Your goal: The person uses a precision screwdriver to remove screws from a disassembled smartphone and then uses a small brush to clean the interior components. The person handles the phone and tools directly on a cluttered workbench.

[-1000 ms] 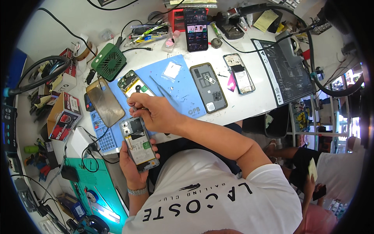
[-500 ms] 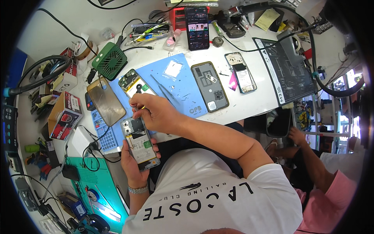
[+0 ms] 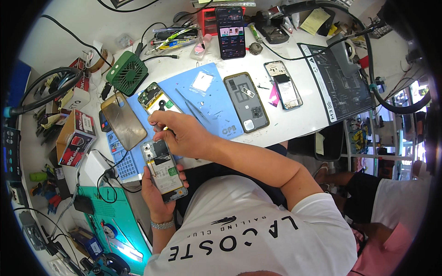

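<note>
My left hand (image 3: pixel 154 195) holds an opened phone (image 3: pixel 169 183) from below and along its sides, its battery and inner parts facing up. Above the phone's top end, my right hand (image 3: pixel 182 133) is closed in a pinch on what looks like a small screwdriver, mostly hidden by the fingers. Beyond that hand, a second opened phone (image 3: pixel 148 95) lies on the blue mat (image 3: pixel 214 99), partly covered by the hand. Tweezers (image 3: pixel 191 103) rest to its right. A clear brownish phone case (image 3: pixel 123 120) lies to the left.
A grey phone back cover (image 3: pixel 239 89) and another opened phone (image 3: pixel 290 92) lie to the right. At the back are a green fan (image 3: pixel 127 72), an upright lit phone (image 3: pixel 231 39) and several pens. A white charger (image 3: pixel 95 165) with cables is at left. Another person (image 3: pixel 391 207) sits at right.
My right hand stays over the held phone, its fingers slightly shifted. The whole view has moved a little. At the right, the other person's arm has swung down and back.
</note>
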Action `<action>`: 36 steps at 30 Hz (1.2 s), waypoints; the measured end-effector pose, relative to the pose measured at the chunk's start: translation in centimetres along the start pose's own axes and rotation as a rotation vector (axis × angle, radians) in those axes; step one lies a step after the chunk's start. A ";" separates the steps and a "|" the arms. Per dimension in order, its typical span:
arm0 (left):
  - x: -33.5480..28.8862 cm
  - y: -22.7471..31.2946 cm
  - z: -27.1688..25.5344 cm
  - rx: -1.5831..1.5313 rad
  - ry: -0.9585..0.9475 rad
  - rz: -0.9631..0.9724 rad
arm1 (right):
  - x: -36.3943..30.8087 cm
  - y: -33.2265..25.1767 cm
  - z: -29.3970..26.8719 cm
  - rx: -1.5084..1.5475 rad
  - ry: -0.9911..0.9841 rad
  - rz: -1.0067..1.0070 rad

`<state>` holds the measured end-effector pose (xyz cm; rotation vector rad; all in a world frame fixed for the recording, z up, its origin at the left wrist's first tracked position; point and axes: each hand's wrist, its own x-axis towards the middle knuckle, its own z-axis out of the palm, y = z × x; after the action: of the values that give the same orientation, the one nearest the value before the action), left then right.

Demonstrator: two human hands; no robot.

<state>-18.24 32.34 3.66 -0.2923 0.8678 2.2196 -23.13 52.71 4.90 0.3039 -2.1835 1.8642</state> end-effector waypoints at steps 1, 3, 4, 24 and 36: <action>0.0 0.0 0.0 -0.001 -0.003 -0.001 | 0.0 0.0 0.0 0.000 0.007 -0.013; 0.0 0.0 0.1 0.000 -0.002 0.001 | -0.2 0.0 0.4 0.006 0.024 -0.036; 0.0 -0.1 0.1 0.002 0.001 0.004 | -0.2 -0.1 0.3 0.027 0.014 0.002; -1.2 -0.3 1.5 0.106 -0.030 0.161 | -0.4 -3.3 -3.0 0.021 0.286 -0.134; -1.0 -0.4 0.1 0.280 0.041 0.352 | -2.2 -3.0 -6.2 -0.341 0.163 -0.054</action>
<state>-17.22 32.05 3.95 -0.0533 1.3201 2.3728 -19.71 58.31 7.93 0.1365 -2.3006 1.4013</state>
